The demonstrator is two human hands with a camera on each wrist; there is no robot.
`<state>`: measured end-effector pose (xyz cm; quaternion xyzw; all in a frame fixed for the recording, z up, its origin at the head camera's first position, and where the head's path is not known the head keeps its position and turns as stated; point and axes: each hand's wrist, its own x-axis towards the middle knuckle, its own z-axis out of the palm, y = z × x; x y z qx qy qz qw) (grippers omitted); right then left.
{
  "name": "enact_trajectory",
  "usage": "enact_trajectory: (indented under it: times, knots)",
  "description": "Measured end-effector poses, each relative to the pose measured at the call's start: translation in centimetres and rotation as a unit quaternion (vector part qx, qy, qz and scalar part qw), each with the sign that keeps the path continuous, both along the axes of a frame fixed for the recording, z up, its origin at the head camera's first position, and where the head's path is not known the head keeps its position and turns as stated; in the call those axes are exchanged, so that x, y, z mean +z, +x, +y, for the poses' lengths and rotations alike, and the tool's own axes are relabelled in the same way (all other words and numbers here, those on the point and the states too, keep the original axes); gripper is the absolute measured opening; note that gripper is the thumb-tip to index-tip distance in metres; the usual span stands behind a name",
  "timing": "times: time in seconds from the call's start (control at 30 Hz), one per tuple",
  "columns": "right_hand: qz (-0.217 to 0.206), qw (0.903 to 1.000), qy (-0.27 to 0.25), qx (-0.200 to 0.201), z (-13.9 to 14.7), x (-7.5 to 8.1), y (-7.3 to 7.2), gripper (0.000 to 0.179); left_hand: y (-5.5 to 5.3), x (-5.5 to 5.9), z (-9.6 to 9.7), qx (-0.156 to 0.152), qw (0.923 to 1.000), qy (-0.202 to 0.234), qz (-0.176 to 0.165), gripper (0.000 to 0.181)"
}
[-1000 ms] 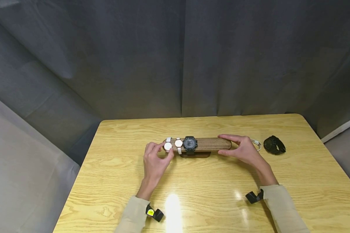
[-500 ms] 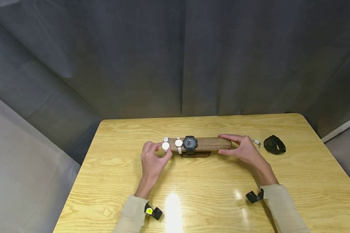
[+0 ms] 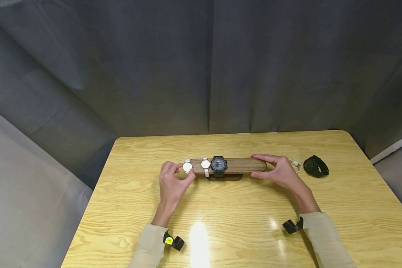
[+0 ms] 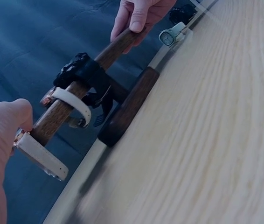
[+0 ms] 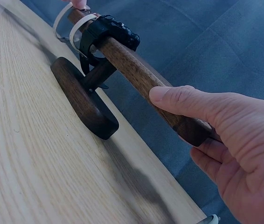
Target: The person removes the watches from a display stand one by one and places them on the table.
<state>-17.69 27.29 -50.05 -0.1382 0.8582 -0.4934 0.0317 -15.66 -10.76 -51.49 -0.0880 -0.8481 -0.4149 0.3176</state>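
Observation:
A dark wooden watch stand (image 3: 242, 166) has a long horizontal bar on a short post and a flat base (image 5: 83, 100). My left hand (image 3: 172, 183) pinches a white-strapped watch (image 3: 187, 167) with a round pale dial, right at the bar's left end; its strap (image 4: 42, 156) hangs down in the left wrist view. Around the bar sit a smaller white-strapped watch (image 3: 206, 164) and, beside it, a chunky black watch (image 3: 218, 164). My right hand (image 3: 277, 172) grips the bar's right end, thumb on the near side and fingers on the far side.
Right of the stand, a white watch (image 3: 295, 166) lies on the wooden table (image 3: 238, 223), partly hidden behind my right hand. Further right lies another black watch (image 3: 315, 166). A dark grey curtain (image 3: 174, 74) hangs behind the table's far edge.
My left hand has slid the white-strapped watch leftward along the bar to its left end. The right hand has kept its grip in place.

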Motion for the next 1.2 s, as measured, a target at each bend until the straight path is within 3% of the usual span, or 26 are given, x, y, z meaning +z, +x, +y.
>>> enact_trajectory:
  times: [0.7,0.97,1.2]
  knots:
    - [-0.001,1.0000,-0.003,-0.006,0.1,0.0,0.1,0.060,-0.6,0.6,-2.0,0.015,0.9991,-0.027,-0.029,0.030]
    - [-0.005,1.0000,0.000,-0.003,0.1,0.1,0.1,0.060,-0.8,0.3,-2.6,0.018,0.9977,-0.058,-0.031,0.029]
    - [-0.001,1.0000,-0.009,-0.004,0.0,0.0,0.1,0.062,-1.0,0.0,-3.3,0.024,0.9933,-0.094,-0.063,0.026]
